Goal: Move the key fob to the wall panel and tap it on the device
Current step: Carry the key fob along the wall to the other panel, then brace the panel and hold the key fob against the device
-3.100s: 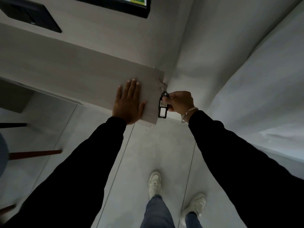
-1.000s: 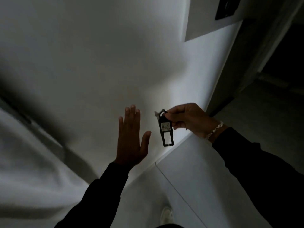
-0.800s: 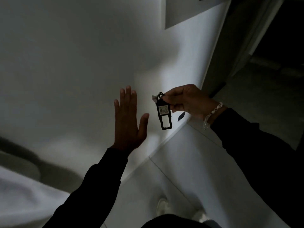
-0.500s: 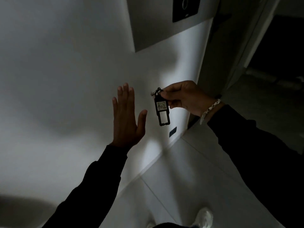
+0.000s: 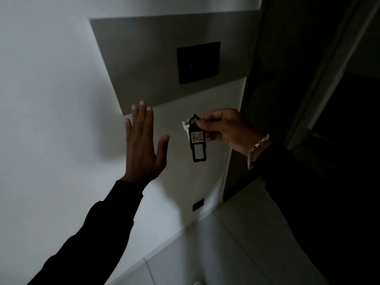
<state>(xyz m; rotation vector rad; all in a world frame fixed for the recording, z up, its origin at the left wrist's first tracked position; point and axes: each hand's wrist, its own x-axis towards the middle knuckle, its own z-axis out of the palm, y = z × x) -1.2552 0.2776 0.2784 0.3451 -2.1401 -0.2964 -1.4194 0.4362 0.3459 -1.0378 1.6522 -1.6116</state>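
A dim indoor hallway by a doorway. White wall (image 5: 51, 79), pale tiled floor (image 5: 236, 254). A grey wall panel (image 5: 144, 58) carries a dark device (image 5: 198, 62).

A single head-worn camera is looking forward and slightly down, close behind both hands, facing the grey rectangular wall panel (image 5: 144, 58) just above them.

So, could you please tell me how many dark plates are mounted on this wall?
2. A large dark device sits on the grey wall panel, above the key fob. A small dark plate sits low, near the floor.
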